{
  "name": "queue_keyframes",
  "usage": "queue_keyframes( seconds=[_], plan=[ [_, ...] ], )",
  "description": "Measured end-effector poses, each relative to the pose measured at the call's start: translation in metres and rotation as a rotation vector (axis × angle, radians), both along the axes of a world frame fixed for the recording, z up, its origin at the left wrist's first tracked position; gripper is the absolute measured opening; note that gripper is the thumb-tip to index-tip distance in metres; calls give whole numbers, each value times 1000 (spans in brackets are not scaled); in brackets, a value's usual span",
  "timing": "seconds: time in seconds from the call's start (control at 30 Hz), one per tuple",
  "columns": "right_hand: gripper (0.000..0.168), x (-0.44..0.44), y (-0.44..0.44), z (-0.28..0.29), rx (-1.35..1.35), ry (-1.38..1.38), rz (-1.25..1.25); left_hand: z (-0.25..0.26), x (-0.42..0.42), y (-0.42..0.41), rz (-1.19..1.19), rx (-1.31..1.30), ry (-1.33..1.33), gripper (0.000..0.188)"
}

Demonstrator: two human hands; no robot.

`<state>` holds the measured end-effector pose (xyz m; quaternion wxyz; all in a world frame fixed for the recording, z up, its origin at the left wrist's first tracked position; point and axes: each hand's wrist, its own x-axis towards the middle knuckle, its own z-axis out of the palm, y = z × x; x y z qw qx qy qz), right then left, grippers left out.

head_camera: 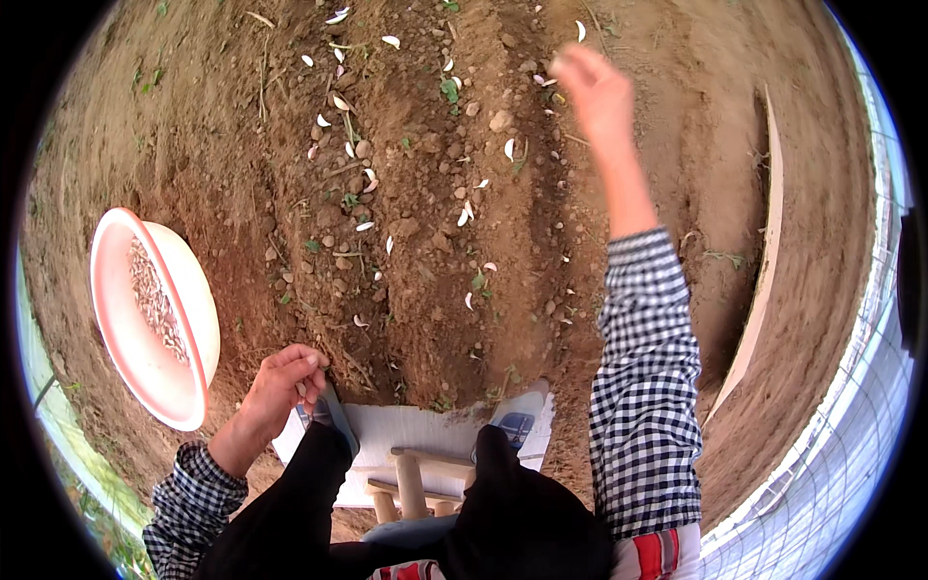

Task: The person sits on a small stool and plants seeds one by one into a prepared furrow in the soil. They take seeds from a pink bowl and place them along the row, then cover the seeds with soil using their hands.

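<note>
My right hand (598,94) reaches out over the far end of the right-hand furrow, blurred, with its fingertips drawn together. Whether the pale spot at its tips is a clove I cannot tell. Just beneath lies a garlic clove (539,80), and a white one (581,30) sits beyond the fingers. My left hand (286,380) is curled above my left knee, with a small pale garlic clove (301,389) showing between its fingers. More cloves, such as one in the middle furrow (510,149) and one in the left furrow (323,120), lie scattered in loose rows on the soil.
A pink-rimmed plastic basin (210,312) with many cloves inside tilts on the ground at left. My shoes (516,420) rest on a pale board (380,428), before a wooden stool (412,486). A long thin board (754,304) edges the soil at right, with wire mesh (848,464) beyond.
</note>
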<state>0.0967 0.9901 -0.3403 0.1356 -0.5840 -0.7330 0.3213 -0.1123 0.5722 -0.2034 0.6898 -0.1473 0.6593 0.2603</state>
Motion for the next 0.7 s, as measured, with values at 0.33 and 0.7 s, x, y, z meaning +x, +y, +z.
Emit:
queue_keyframes(
  seconds=[0.33,0.7],
  plan=[
    [19,5,56,-39,479,-547,544,-27,-20,31,38,29,-41,16],
    [12,9,48,-36,-242,233,-35,-44,-43,49,55,14,-56,16]
  ],
)
